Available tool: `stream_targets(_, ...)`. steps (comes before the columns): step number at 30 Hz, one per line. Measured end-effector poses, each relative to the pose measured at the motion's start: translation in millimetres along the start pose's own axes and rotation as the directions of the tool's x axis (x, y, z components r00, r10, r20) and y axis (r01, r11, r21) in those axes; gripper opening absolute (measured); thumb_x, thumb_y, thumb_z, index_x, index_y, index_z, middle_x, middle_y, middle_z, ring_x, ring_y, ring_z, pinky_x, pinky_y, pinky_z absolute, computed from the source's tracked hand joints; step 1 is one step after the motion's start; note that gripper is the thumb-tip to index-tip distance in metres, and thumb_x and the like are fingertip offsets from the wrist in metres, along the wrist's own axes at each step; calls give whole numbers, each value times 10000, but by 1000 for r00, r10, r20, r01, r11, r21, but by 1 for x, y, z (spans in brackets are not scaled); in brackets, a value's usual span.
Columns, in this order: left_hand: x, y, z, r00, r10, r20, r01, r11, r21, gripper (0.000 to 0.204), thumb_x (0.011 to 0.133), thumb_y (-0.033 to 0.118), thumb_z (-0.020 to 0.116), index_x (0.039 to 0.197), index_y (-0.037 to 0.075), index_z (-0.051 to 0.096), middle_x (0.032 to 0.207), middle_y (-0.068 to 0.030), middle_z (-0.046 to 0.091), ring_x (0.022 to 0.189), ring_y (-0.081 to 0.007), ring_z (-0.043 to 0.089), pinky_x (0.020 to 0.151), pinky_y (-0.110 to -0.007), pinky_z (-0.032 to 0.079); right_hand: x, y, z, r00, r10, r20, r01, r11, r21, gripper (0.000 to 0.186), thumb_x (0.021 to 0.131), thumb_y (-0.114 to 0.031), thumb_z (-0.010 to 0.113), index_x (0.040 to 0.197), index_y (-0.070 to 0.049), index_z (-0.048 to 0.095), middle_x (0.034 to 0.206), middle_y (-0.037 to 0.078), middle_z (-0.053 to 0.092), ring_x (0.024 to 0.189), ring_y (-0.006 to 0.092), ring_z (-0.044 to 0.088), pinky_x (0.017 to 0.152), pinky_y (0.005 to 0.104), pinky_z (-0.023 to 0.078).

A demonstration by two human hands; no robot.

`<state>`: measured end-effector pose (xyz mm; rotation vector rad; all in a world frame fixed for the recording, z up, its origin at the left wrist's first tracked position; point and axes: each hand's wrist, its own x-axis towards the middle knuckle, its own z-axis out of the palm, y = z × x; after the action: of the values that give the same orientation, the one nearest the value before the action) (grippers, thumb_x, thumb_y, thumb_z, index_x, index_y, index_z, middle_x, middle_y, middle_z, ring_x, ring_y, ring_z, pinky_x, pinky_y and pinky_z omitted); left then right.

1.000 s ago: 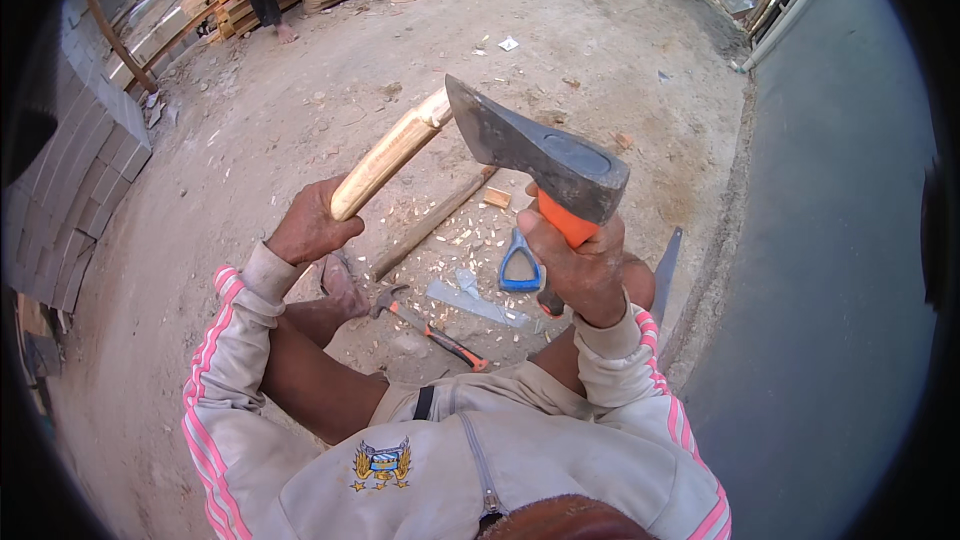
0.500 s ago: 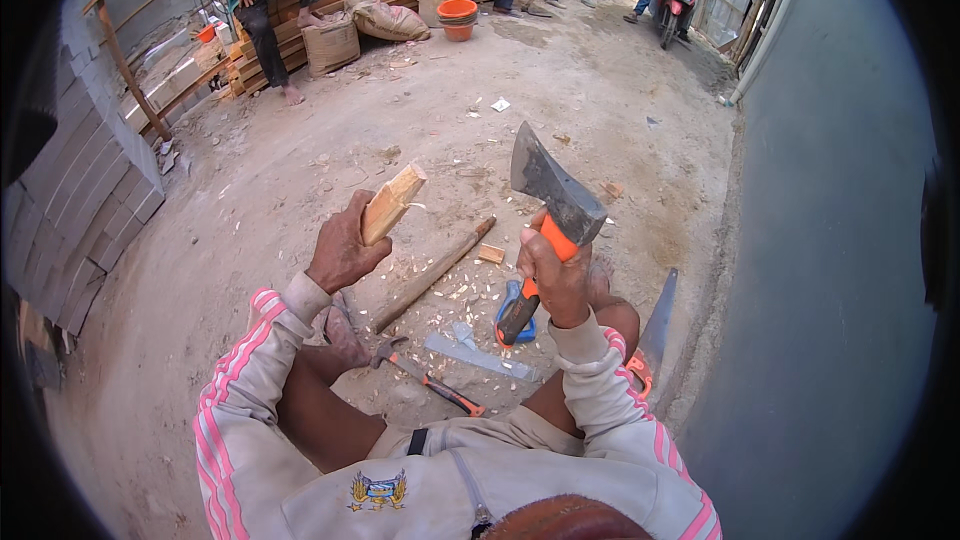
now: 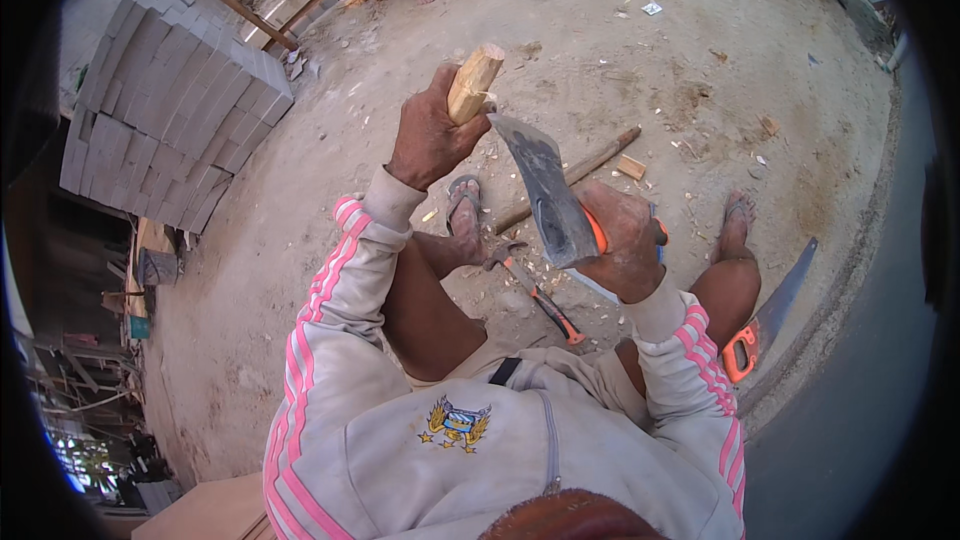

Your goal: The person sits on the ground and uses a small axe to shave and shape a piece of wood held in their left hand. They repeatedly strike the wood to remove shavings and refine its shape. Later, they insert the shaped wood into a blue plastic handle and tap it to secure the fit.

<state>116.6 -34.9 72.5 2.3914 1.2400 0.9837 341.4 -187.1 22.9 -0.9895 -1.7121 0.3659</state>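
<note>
Off to the left stands a stack of grey blocks (image 3: 165, 105) on the sandy ground (image 3: 300, 230), with wooden planks (image 3: 300, 0) lying beyond it. The seated person, in a grey jacket with pink stripes down the sleeves, has the left hand (image 3: 432, 130) raised and closed tight around a pale piece of wood (image 3: 474, 83), whose blunt end sticks up above the fist. Just beside it to the right, the tip of a hatchet (image 3: 545, 192) blade touches or nearly touches the wood where it leaves the fist; I cannot tell which. The right hand (image 3: 628, 240) is clamped on the hatchet's orange handle, close under the dark head. Beneath the hands, between the person's sandalled feet, lie pliers (image 3: 535, 292) with orange and black grips among pale wood chips. A long wooden stick (image 3: 590, 168) lies on the ground behind the blade. Farther right, near the right knee, a hand saw (image 3: 768, 312) with an orange handle rests at the edge of the grey pavement.
</note>
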Motion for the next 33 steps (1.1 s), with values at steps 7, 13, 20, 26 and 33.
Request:
stream_targets(7,11,-2,-2,996,30,83,-28,999,-34,405,872,242,779,1168,68,565,846,-205,717,799,-382,743,691,-424,561,13,0,15,1000,-3,15,4,997,-71,389,688,-123,843,971,-80,579,805,127,634,737,356,684,614,439,529)
stream_targets(13,7,-10,0,992,3,122,7,997,-78,438,844,247,845,1146,64,586,835,-79,659,768,-151,664,716,-328,531,31,1,21,1000,-8,6,8,995,-95,396,697,-151,855,976,-80,582,817,123,637,734,351,681,619,441,530)
stream_targets(20,1,-27,2,993,54,104,-53,999,-13,446,822,262,849,1126,71,584,887,-115,681,785,-287,706,711,-354,535,37,-2,27,998,-19,60,26,993,-119,388,715,-184,868,973,-69,602,811,129,649,726,345,688,620,424,529)
stream_targets(26,1,-22,0,994,69,89,-65,997,-41,444,812,254,852,1121,83,584,886,-98,680,784,-274,702,712,-354,528,40,-4,26,995,-54,87,67,987,-146,426,720,-256,877,978,-87,583,818,119,639,727,338,685,608,431,522)
stream_targets(33,0,-24,-1,991,76,110,-73,997,-26,434,819,224,848,1131,79,585,898,-81,681,808,-209,697,721,-333,523,43,-9,24,995,-40,90,52,989,-138,428,711,-241,878,978,-84,582,821,118,639,739,337,689,616,431,524)
